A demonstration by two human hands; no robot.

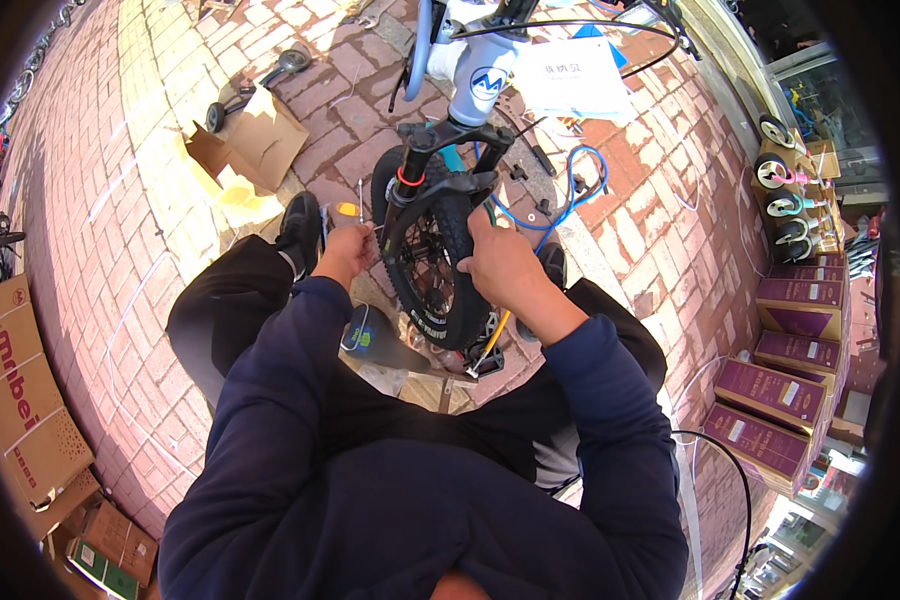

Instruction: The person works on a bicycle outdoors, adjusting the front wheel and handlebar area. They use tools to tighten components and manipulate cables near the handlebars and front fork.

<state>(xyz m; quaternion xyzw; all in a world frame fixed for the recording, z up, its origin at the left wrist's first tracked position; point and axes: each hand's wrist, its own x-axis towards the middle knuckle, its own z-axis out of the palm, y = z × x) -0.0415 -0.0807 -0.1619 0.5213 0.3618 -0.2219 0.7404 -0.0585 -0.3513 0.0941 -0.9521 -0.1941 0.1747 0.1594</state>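
Two hands flank the wheel (457, 238), which stands in the fork (400, 207) between the legs, left hand (346, 252) curled closed, right hand's (507, 262) grip unclear, and steadying the wheel squarely there should help.

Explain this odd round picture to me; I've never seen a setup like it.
There is no machine here, just a person's two bare hands. The single picture comes from a wide fisheye camera worn on the head, looking down, so edges bend and the person's lap shows below.

The left hand is closed beside a bicycle's front wheel; what it grips is too small to tell. The right hand is at the wheel's other side, near the fork; its grip is unclear too.

On the brick paving lie an open cardboard box, a white sheet and a looped blue hose or cable.
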